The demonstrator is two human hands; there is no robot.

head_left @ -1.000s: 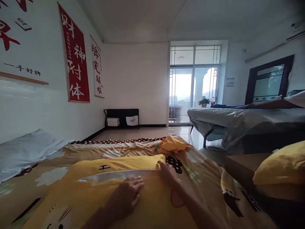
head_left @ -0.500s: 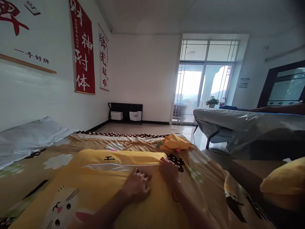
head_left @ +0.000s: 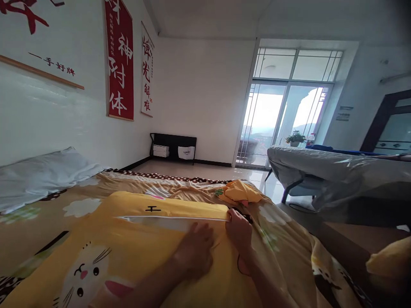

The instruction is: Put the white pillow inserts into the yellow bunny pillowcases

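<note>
A yellow cushion cover (head_left: 144, 248) printed with a white rabbit face lies before me on the bed. Across its far part runs a long opening with a white zipper edge (head_left: 170, 217), and pale material shows in the gap. My right hand (head_left: 239, 231) pinches the cover at the right end of this zipper line; whether a zipper pull is between the fingers is hidden. Just below the opening, my left hand (head_left: 195, 250) rests on the cover with its fingers curled into the fabric, slightly blurred. A dark loop shows beside my right wrist.
Beneath lies a tan patterned blanket (head_left: 279, 252). A crumpled yellow cloth (head_left: 240, 191) sits past my right hand, and a white pillow (head_left: 51, 175) at left. Plastic-covered table (head_left: 346, 167) stands at right, near a yellow object (head_left: 390, 261). A black rack (head_left: 173, 145) stands by the wall.
The view has shifted a little. The gap along the zipper looks narrower and its edge straighter. Both hands stay at the cover, the right still at the zipper's right end.
</note>
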